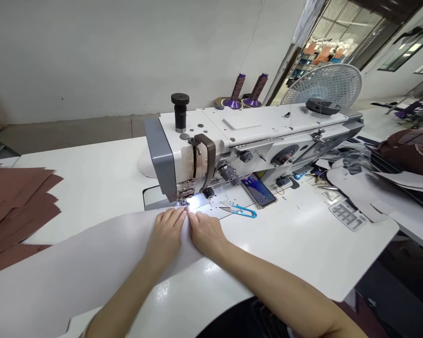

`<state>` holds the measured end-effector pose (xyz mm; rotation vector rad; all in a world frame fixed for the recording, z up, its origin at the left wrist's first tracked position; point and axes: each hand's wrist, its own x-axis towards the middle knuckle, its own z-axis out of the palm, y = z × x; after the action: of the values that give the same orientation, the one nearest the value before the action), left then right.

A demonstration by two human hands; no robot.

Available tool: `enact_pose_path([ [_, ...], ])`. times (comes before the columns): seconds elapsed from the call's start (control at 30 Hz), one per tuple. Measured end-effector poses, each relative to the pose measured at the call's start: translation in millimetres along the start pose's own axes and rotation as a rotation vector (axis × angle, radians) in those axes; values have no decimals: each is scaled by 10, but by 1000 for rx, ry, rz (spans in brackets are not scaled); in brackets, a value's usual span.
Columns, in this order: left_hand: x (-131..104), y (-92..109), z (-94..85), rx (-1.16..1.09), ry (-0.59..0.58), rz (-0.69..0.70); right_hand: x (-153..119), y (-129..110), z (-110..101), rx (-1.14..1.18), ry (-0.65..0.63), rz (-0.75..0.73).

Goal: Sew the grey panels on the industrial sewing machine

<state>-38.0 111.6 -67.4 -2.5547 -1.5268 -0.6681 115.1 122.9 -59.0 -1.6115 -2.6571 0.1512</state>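
A long white sheet of material (91, 258) runs from the lower left up to the needle area of a white sewing machine (193, 155). My left hand (167, 232) lies over the sheet's far edge, fingers bent down on it just in front of the presser foot (184, 203). Close beside it, my right hand (207, 233) is closed, pinching the sheet's edge near the needle. A small bit of brown shows between my fingertips. The machine's lamp lights this spot. Thread snips with blue handles (245, 211) lie to the right of my right hand.
Brown cut pieces (21, 197) are stacked at the left. A phone (259, 190) lies under the machine arm, and a calculator (347, 215) sits farther right near scraps. Two brown thread cones (259, 89) and a white fan (326, 87) stand behind.
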Motion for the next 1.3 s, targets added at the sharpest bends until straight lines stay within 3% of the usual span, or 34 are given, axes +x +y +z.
enact_pose_path([
  [0.4, -24, -12, 14, -1, -48, -82, 26, -11, -229, -116, -62, -170],
  [0.7, 50, -56, -14, 34, -111, -109, 60, -35, -42, -159, 49, -207],
  [1.0, 124, -129, -6, 16, -134, -126, 136, -46, -43, -109, 36, -180],
  [1.3, 108, -114, 14, 20, -82, -119, 128, -55, -34, -142, 35, -210],
])
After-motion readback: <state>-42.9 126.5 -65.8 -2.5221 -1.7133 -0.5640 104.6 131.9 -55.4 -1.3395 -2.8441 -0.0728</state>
